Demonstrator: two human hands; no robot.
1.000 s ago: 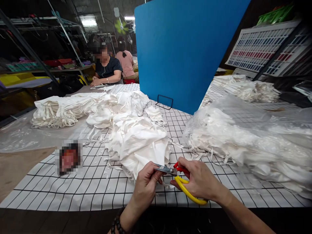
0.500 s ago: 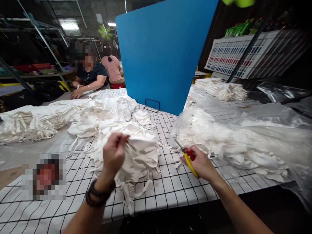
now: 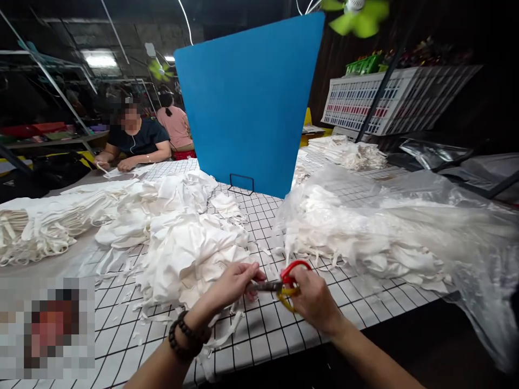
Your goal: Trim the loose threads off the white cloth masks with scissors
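While two hands meet over a checked bench [image 3: 284, 335], one pair of scissors [image 3: 284, 283] trims white cloth.

The left hand [image 3: 233, 283], its grip closed, pinches a white cloth piece [image 3: 227, 319] at the near edge of the middle heap [image 3: 182, 259]; the right hand [image 3: 314, 300] is closed through the red and yellow scissor handles, blades pointing at the left fingertips. Four white heaps can be counted: one far left [image 3: 44, 224], the middle one, one under clear plastic [image 3: 365, 237] at right, one farther back [image 3: 348, 154]. One blue board [image 3: 247, 102] stands upright. Two people sit at the far end, faces blurred; a blurred patch hides the lower left corner. No writing is readable.
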